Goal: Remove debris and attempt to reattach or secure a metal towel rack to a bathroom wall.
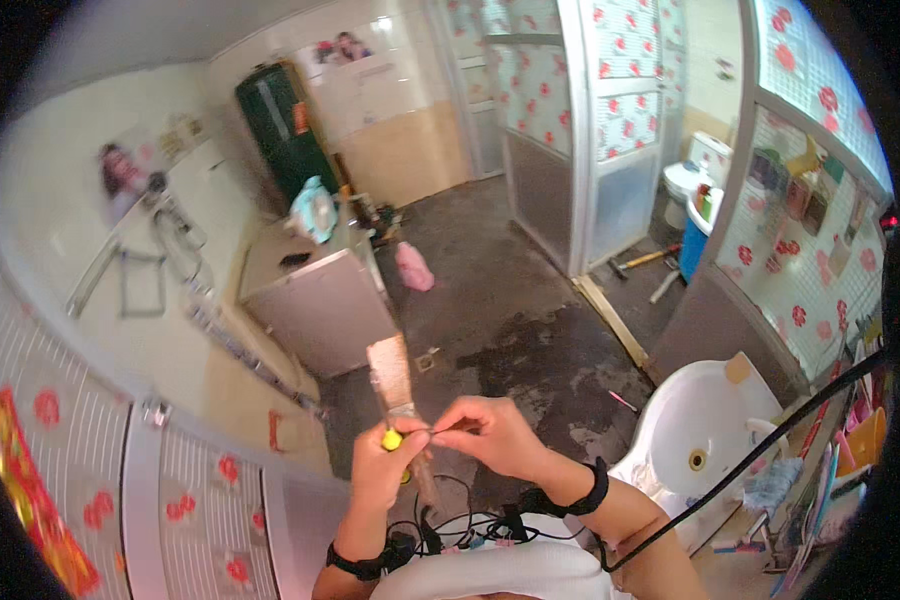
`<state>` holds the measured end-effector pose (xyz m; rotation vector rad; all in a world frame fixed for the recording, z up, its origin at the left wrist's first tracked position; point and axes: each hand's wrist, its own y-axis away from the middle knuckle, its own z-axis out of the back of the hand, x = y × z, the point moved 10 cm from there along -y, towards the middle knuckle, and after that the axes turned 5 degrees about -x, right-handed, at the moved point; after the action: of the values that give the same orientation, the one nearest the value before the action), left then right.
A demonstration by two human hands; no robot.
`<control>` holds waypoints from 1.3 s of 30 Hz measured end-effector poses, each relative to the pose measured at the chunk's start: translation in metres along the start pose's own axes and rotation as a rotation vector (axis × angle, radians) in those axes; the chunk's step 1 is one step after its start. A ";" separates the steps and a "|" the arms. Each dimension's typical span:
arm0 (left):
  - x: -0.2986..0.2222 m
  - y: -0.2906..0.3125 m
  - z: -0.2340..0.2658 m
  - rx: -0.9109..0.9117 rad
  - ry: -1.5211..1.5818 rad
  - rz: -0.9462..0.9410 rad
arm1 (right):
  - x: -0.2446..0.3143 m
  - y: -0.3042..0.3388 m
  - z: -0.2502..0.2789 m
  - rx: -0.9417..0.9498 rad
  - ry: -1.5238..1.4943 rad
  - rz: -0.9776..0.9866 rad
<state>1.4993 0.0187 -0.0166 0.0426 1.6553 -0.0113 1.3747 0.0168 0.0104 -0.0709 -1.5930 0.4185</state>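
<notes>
My left hand (pixel 377 468) is closed around a scraper with a wide, worn, stained blade (pixel 390 372) pointing away from me. The scraper's brownish handle (pixel 427 487) comes out below the fingers. A small bright yellow piece (pixel 392 440) shows at the same hand, its kind unclear. Close beside the left thumb, my right hand (pixel 495 437) has its thumb and forefinger pinched together. Something thin and dark seems to be between the fingertips of both hands, too small to name. Both wrists wear black straps.
A white washbasin (pixel 682 440) stands at my right, with a cluttered shelf beside it. Ahead are a dark wet floor (pixel 530 350), a pink bag (pixel 414 267), a light-topped cabinet (pixel 320 310) and a wooden sill (pixel 612 322). A hammer (pixel 642 262) lies near a blue bucket (pixel 696 240). Black cables hang before me.
</notes>
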 end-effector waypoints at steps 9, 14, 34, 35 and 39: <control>0.038 -0.227 -0.105 0.237 0.075 -0.009 | -0.123 -0.133 0.135 -0.039 -0.269 -0.412; 0.043 -0.345 -0.199 0.438 0.021 -0.058 | -0.150 -0.197 0.234 -0.256 -0.431 -0.475; 0.068 -0.604 -0.643 0.808 -0.028 0.017 | -0.168 -0.315 0.702 -0.673 -0.347 -0.205; 0.070 -0.608 -0.667 0.873 -0.009 0.051 | -0.160 -0.312 0.725 -0.697 -0.296 -0.197; 0.070 -0.618 -0.768 1.030 -0.007 0.024 | -0.141 -0.295 0.815 -0.832 -0.164 -0.161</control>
<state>0.7067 -0.5715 -0.0324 0.8360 1.4846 -0.8391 0.6517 -0.4799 -0.0398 -0.5475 -1.8269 -0.3936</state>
